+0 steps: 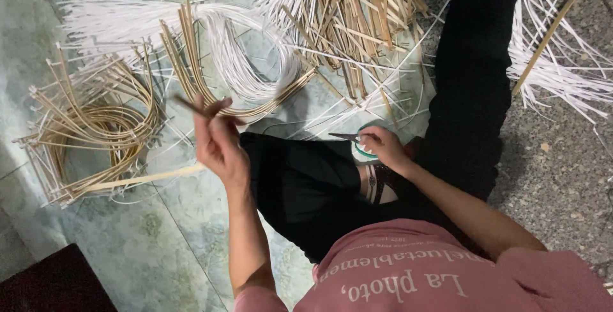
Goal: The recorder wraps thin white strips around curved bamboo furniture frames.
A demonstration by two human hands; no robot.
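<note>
Closest to me, my left hand point(217, 141) is raised above my knee, its fingers point(214, 106) pinching a thin brown strip point(189, 104) so it stands clear of the piles. Right hand point(383, 147) rests by my leg, fingers closed on green-handled scissors point(355, 139), blades pointing left. I sit on a mottled floor point(159, 235), coiled tan strips point(96, 127) and white ones point(236, 63) within reach.

Left hand point(217, 139) raised, fingertips point(214, 109) pinching a short brown strip point(190, 105), right hand point(383, 147) gripping green-handled scissors point(355, 141) — blades jutting past its fingers, tan cane coils point(96, 127) beyond the left fingertips
</note>
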